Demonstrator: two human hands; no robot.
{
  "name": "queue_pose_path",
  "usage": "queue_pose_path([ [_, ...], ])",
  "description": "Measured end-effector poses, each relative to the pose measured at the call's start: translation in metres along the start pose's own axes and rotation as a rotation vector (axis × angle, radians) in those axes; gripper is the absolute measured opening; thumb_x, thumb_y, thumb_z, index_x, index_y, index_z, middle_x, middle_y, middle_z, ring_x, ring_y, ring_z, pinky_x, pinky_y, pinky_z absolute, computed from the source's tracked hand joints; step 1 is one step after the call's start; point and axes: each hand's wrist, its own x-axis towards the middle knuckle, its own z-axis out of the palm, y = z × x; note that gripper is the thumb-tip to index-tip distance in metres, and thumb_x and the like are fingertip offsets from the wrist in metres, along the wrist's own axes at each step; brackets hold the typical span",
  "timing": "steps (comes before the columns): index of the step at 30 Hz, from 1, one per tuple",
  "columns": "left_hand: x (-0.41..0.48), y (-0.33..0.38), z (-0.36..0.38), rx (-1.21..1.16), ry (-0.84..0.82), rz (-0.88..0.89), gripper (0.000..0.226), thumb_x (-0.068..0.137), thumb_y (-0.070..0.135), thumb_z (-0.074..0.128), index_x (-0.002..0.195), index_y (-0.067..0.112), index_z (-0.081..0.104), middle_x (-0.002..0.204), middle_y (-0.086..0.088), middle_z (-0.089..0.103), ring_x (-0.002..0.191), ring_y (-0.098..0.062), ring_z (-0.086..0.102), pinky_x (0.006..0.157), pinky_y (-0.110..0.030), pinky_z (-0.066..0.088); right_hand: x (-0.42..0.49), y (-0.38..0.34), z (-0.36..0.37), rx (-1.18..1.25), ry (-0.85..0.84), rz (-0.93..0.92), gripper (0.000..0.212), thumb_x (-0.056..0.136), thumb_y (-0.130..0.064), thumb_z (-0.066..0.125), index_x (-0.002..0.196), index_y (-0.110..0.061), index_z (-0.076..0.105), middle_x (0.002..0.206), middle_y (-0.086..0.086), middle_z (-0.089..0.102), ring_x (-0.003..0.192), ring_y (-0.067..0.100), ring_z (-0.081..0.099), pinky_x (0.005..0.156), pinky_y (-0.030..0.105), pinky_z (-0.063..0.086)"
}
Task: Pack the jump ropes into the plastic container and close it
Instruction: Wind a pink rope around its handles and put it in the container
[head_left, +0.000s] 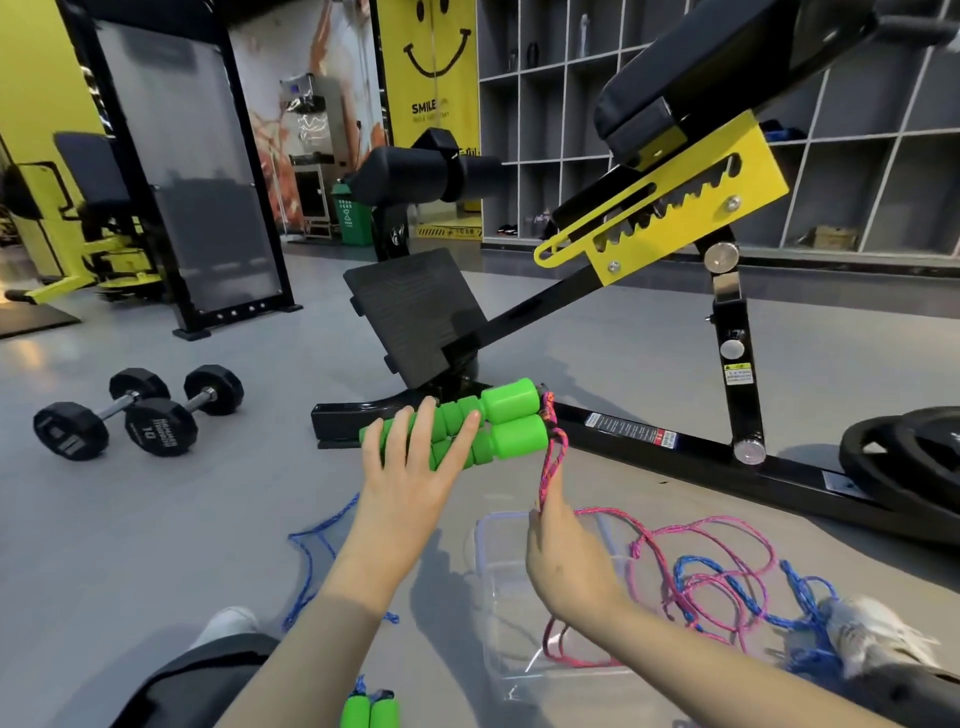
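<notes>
My left hand (413, 462) grips two green foam handles (498, 423) of a jump rope, held side by side above the floor. Its pink cord (550, 462) drops from the handle ends to my right hand (558, 551), which pinches the cord just below them. The rest of the pink cord (696, 561) lies in loose loops on the floor, tangled with a blue cord (800, 597). A clear plastic container (498, 613) sits open on the floor under my right hand. A second pair of green handles (370, 709) with a blue cord (311, 561) lies near my knee.
A black and yellow adjustable bench (670, 208) stands right behind the handles, its base rail (649, 431) crossing the floor. Two dumbbells (140, 410) lie at the left. Black weight plates (904, 457) are stacked at the right edge. My legs (208, 670) lie at the bottom.
</notes>
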Motion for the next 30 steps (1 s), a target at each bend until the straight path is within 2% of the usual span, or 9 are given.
queue_pose_path([
  [2, 0.0, 0.006, -0.001, -0.002, -0.001, 0.042, 0.071, 0.074, -0.005, 0.033, 0.142, 0.017, 0.035, 0.132, -0.027, 0.038, 0.113, -0.04, 0.043, 0.096, -0.057, 0.032, 0.003, 0.002, 0.003, -0.165, -0.138, 0.108, 0.079, 0.095, -0.012, 0.033, 0.142, -0.024, -0.03, 0.093, 0.01, 0.06, 0.078, 0.03, 0.059, 0.056, 0.03, 0.032],
  [4, -0.001, 0.011, -0.005, -0.009, -0.037, 0.086, 0.074, 0.071, -0.004, 0.031, 0.142, 0.017, 0.034, 0.132, -0.027, 0.037, 0.116, -0.041, 0.04, 0.097, -0.057, 0.03, 0.009, -0.003, 0.001, -0.272, -0.333, 0.185, 0.058, 0.095, -0.011, 0.033, 0.146, -0.005, 0.006, 0.106, 0.016, 0.065, 0.093, 0.033, 0.062, 0.062, 0.031, 0.036],
  [7, -0.009, 0.014, -0.005, 0.009, -0.078, 0.189, 0.077, 0.069, 0.0, 0.034, 0.144, 0.02, 0.03, 0.133, -0.026, 0.036, 0.116, -0.041, 0.039, 0.098, -0.055, 0.029, 0.012, -0.018, -0.015, -0.403, -0.681, 0.165, 0.02, 0.093, -0.007, 0.033, 0.107, 0.0, 0.045, 0.105, 0.023, 0.066, 0.069, 0.029, 0.064, 0.056, 0.028, 0.042],
  [11, -0.014, 0.016, -0.003, 0.005, -0.032, 0.362, 0.065, 0.084, -0.002, 0.026, 0.143, 0.022, 0.032, 0.131, -0.022, 0.038, 0.114, -0.039, 0.04, 0.098, -0.054, 0.029, 0.019, -0.033, -0.056, -0.598, -0.911, -0.086, 0.029, 0.093, -0.009, 0.034, 0.067, -0.007, 0.048, 0.069, 0.012, 0.064, 0.049, 0.018, 0.048, 0.051, 0.024, 0.039],
  [14, -0.014, 0.017, -0.005, -0.014, -0.008, 0.408, 0.064, 0.091, -0.007, 0.008, 0.144, 0.021, 0.03, 0.131, -0.02, 0.038, 0.115, -0.038, 0.04, 0.099, -0.053, 0.029, 0.029, -0.034, -0.098, -0.385, -0.879, -0.155, 0.023, 0.095, -0.022, 0.044, 0.079, -0.01, 0.056, 0.058, 0.0, 0.048, 0.051, 0.015, 0.044, 0.051, 0.026, 0.041],
  [18, -0.012, 0.024, -0.006, -0.065, 0.053, 0.426, 0.052, 0.092, -0.002, 0.022, 0.143, 0.008, 0.023, 0.133, -0.018, 0.036, 0.118, -0.036, 0.04, 0.104, -0.053, 0.021, 0.041, -0.026, -0.132, -0.141, -0.661, -0.223, 0.041, 0.092, -0.046, 0.051, 0.075, -0.01, 0.061, 0.058, -0.006, 0.047, 0.05, 0.006, 0.041, 0.05, 0.02, 0.036],
  [21, -0.005, 0.03, -0.013, -0.126, 0.106, 0.382, 0.048, 0.094, -0.004, 0.017, 0.141, 0.005, 0.022, 0.132, -0.016, 0.037, 0.118, -0.034, 0.041, 0.104, -0.051, 0.022, 0.048, -0.018, -0.145, 0.008, -0.429, -0.285, 0.04, 0.095, -0.036, 0.049, 0.075, -0.003, 0.059, 0.053, -0.01, 0.048, 0.047, 0.0, 0.041, 0.05, 0.011, 0.033],
  [24, 0.003, 0.031, -0.019, -0.187, 0.177, 0.357, 0.048, 0.093, -0.006, 0.025, 0.139, 0.005, 0.025, 0.131, -0.017, 0.038, 0.117, -0.034, 0.043, 0.1, -0.051, 0.031, 0.055, -0.004, -0.15, 0.179, -0.269, -0.312, 0.039, 0.092, -0.03, 0.054, 0.067, -0.001, 0.055, 0.052, -0.004, 0.043, 0.05, 0.01, 0.037, 0.052, 0.024, 0.031],
  [30, 0.018, 0.044, -0.027, -0.298, 0.289, 0.293, 0.052, 0.092, -0.006, 0.037, 0.14, 0.009, 0.026, 0.132, -0.017, 0.038, 0.119, -0.032, 0.043, 0.098, -0.052, 0.037, 0.057, 0.018, -0.139, 0.676, -0.31, -0.074, 0.032, 0.083, -0.038, 0.06, 0.058, -0.019, 0.055, 0.046, -0.001, 0.039, 0.036, 0.011, 0.029, 0.038, 0.017, 0.023],
])
